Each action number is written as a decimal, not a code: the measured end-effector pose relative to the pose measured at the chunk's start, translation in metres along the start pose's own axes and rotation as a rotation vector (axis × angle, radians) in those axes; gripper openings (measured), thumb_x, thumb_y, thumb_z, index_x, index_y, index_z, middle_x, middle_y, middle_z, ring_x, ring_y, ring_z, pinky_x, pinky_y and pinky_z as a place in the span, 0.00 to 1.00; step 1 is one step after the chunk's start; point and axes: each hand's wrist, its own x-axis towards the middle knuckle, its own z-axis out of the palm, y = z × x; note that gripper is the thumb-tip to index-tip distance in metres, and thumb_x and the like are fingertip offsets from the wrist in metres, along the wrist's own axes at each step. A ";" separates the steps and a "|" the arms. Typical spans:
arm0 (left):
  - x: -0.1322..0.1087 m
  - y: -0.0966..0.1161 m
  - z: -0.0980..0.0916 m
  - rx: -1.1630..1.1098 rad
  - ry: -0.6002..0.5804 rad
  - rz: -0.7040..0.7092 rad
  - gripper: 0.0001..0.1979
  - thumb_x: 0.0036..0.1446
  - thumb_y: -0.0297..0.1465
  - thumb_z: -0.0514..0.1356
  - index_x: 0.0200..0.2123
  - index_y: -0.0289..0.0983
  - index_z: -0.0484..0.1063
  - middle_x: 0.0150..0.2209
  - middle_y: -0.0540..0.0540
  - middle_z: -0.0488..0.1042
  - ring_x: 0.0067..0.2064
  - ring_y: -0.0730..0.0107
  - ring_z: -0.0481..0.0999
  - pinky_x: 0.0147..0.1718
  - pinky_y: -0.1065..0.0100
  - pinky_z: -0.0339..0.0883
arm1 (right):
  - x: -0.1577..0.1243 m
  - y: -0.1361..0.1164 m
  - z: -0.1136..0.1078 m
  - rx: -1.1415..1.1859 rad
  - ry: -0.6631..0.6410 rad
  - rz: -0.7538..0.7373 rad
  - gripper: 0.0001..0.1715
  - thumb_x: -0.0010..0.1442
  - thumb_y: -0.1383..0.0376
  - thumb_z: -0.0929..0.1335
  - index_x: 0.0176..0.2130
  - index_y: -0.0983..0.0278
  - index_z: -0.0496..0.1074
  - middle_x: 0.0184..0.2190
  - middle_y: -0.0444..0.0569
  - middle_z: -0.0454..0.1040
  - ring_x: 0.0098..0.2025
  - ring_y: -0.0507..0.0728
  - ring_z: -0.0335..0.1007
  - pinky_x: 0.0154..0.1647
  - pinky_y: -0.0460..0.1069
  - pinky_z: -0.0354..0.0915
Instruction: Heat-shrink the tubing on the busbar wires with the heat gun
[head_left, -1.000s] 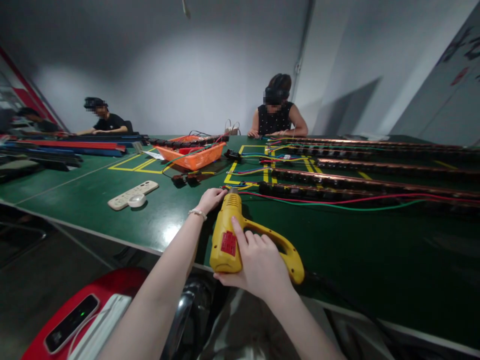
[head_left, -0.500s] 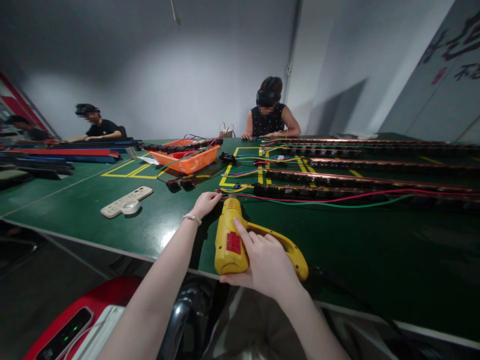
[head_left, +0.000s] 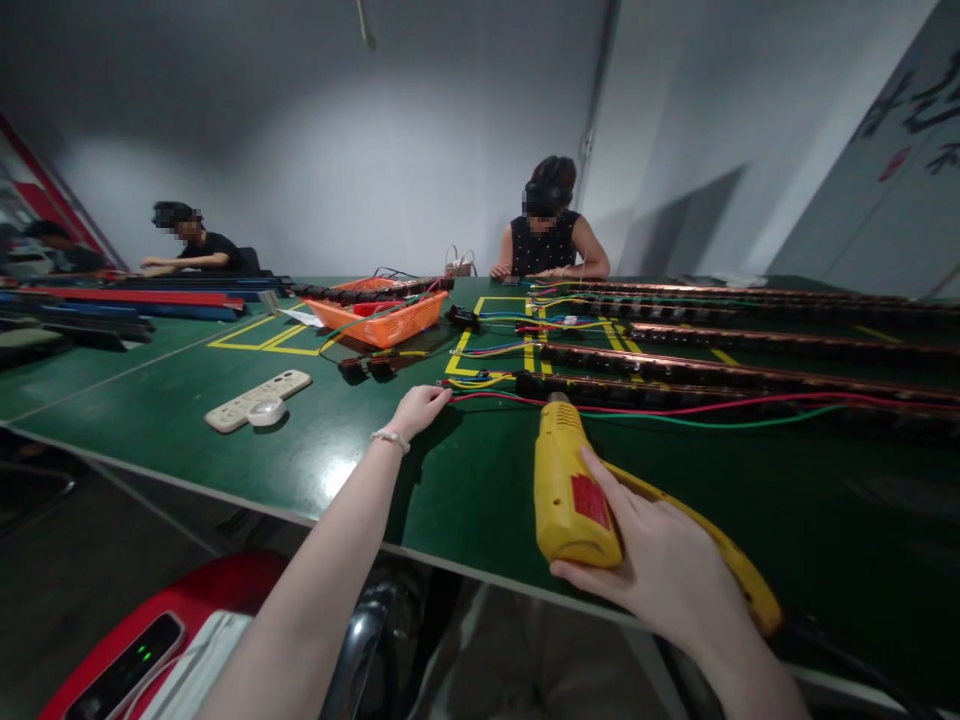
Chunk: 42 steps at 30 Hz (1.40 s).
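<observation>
My right hand [head_left: 660, 550] grips a yellow heat gun [head_left: 574, 490] with a red patch on its body. The gun's nozzle points away from me, close to the red and green wires [head_left: 645, 411] along the nearest dark strip [head_left: 600, 388]. At that strip's left end, my left hand [head_left: 422, 408] is closed, its fingertips pinching the ends of the wires [head_left: 480, 380]. Exactly which wires lie between those fingers is too small to make out. A pale bracelet [head_left: 391, 437] circles my left wrist.
An orange basket [head_left: 390, 328] holding dark parts and wires stands left of centre. Small black connectors [head_left: 367, 367] lie before it. Further left rests a beige remote [head_left: 257, 400] with a small white round item [head_left: 265, 412]. Several long strips run rightward. A co-worker [head_left: 551, 225] sits opposite.
My right hand has carried the heat gun to the right, away from my left hand. My left hand keeps its place at the wire ends. The view has shifted slightly.
</observation>
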 end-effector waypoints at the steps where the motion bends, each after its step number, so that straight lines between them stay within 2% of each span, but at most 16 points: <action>1: 0.000 0.000 0.000 0.000 -0.001 -0.002 0.25 0.58 0.48 0.47 0.19 0.35 0.64 0.18 0.52 0.59 0.23 0.74 0.57 0.24 0.69 0.45 | -0.003 0.002 -0.001 -0.034 0.031 0.010 0.58 0.51 0.37 0.64 0.66 0.65 0.44 0.45 0.53 0.75 0.35 0.61 0.73 0.34 0.53 0.65; 6: 0.000 0.005 0.000 0.006 0.006 -0.004 0.24 0.58 0.46 0.47 0.19 0.35 0.66 0.19 0.51 0.62 0.24 0.73 0.58 0.25 0.69 0.47 | -0.009 0.001 -0.003 -0.145 0.117 0.015 0.56 0.52 0.37 0.63 0.65 0.69 0.48 0.36 0.53 0.77 0.29 0.60 0.71 0.30 0.53 0.63; 12: 0.001 0.008 0.001 0.013 0.019 -0.051 0.25 0.58 0.46 0.48 0.19 0.35 0.68 0.19 0.50 0.64 0.24 0.72 0.59 0.26 0.69 0.48 | -0.002 -0.026 0.001 -0.202 0.149 0.058 0.55 0.54 0.37 0.61 0.64 0.72 0.48 0.33 0.55 0.74 0.31 0.61 0.70 0.34 0.53 0.61; 19: 0.002 0.007 0.001 0.034 0.024 -0.046 0.26 0.58 0.46 0.46 0.18 0.35 0.65 0.18 0.50 0.62 0.23 0.73 0.58 0.26 0.69 0.47 | 0.017 -0.068 0.017 -0.092 0.059 0.030 0.62 0.51 0.35 0.62 0.66 0.74 0.43 0.33 0.54 0.70 0.34 0.61 0.66 0.38 0.55 0.60; 25: 0.002 0.006 0.003 0.049 0.027 -0.031 0.28 0.58 0.49 0.44 0.18 0.36 0.66 0.17 0.50 0.60 0.23 0.73 0.56 0.25 0.68 0.44 | 0.031 -0.099 0.020 -0.025 -0.013 0.009 0.65 0.46 0.33 0.63 0.65 0.74 0.48 0.33 0.53 0.67 0.34 0.61 0.64 0.37 0.56 0.59; 29: 0.001 0.007 0.001 0.035 0.007 -0.037 0.28 0.57 0.49 0.44 0.21 0.34 0.69 0.20 0.48 0.65 0.24 0.72 0.59 0.25 0.70 0.47 | 0.041 -0.114 0.021 0.041 -0.083 -0.042 0.69 0.43 0.31 0.64 0.65 0.74 0.48 0.34 0.55 0.68 0.35 0.62 0.65 0.37 0.57 0.60; 34: 0.001 0.006 -0.003 -0.021 -0.040 -0.045 0.27 0.54 0.49 0.46 0.23 0.34 0.70 0.22 0.47 0.68 0.28 0.70 0.63 0.25 0.72 0.50 | 0.048 -0.121 0.023 0.085 -0.132 -0.117 0.70 0.42 0.29 0.61 0.65 0.74 0.48 0.35 0.56 0.69 0.35 0.62 0.65 0.38 0.58 0.61; 42: 0.002 -0.001 -0.002 -0.012 -0.038 -0.019 0.27 0.53 0.49 0.46 0.22 0.32 0.70 0.20 0.49 0.65 0.27 0.71 0.62 0.26 0.72 0.52 | 0.046 -0.117 0.023 0.116 -0.132 -0.124 0.68 0.44 0.28 0.59 0.66 0.73 0.47 0.36 0.55 0.69 0.36 0.62 0.65 0.38 0.57 0.60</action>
